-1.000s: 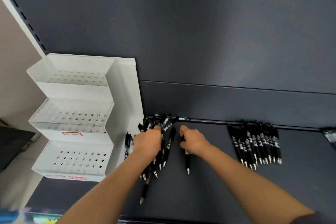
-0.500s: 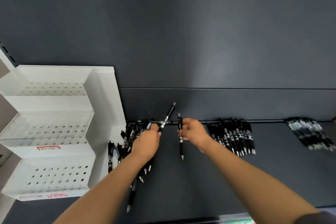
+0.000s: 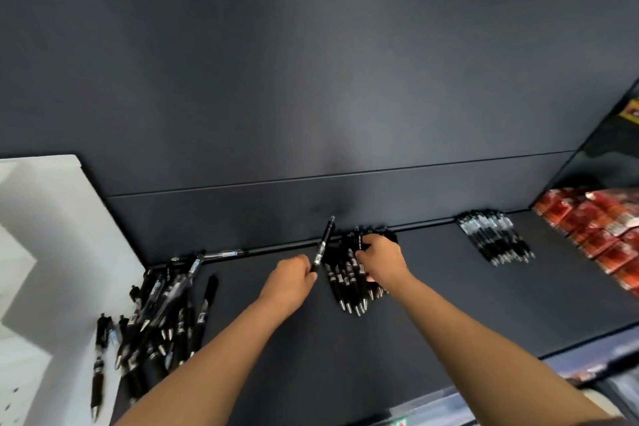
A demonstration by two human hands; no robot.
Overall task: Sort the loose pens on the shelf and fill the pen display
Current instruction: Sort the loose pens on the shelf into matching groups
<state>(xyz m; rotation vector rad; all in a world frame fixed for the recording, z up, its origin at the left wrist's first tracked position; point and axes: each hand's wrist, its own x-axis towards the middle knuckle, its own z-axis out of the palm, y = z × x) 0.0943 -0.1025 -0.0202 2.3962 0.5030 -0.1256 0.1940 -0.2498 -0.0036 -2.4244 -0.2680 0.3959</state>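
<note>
My left hand (image 3: 289, 282) grips a black pen (image 3: 323, 244) that points up and away, just left of a sorted row of black pens (image 3: 349, 280) on the dark shelf (image 3: 432, 308). My right hand (image 3: 380, 261) rests on that row, fingers closed on a black pen (image 3: 358, 238) at its far end. An untidy heap of loose black pens (image 3: 162, 308) lies at the left, beside the white tiered pen display (image 3: 52, 252), which is only partly in view. A second sorted row of pens (image 3: 494, 235) lies further right.
Red packets (image 3: 601, 232) are stacked at the right end of the shelf. A dark back panel (image 3: 311, 97) rises behind everything. The shelf's front edge (image 3: 587, 342) runs along the lower right, with blurred goods below it.
The view has swung right. Both hands have moved right from the loose heap to the sorted row, each carrying a pen. My right hand's pen has reached the row.
</note>
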